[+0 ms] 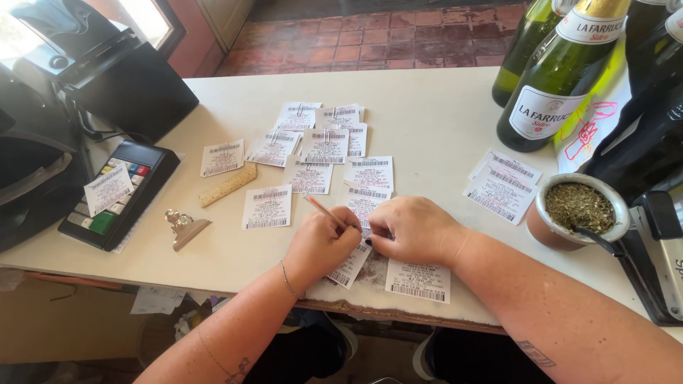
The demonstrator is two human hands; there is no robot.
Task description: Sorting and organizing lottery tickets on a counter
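While our left hand (321, 244) closes around a thin orange pencil (321, 208), its tip pointing up and away from us, our right hand (411, 229) lies curled and knuckles-up just beside it, fingers pressed down on a white slip (350, 267) at the near edge of the pale table (427, 114). We cannot tell whether the right hand grips anything under its fingers. More barcode slips (324, 146) spread in loose rows beyond the hands (several with paper clips), and another small stack (501, 185) sits to the right. A wooden ruler (227, 186) and a metal bulldog clip (183, 226) lie to the left, near a black card terminal (117, 193). On the right stand green bottles (551, 78) and a gourd cup of dried herb (578, 210).
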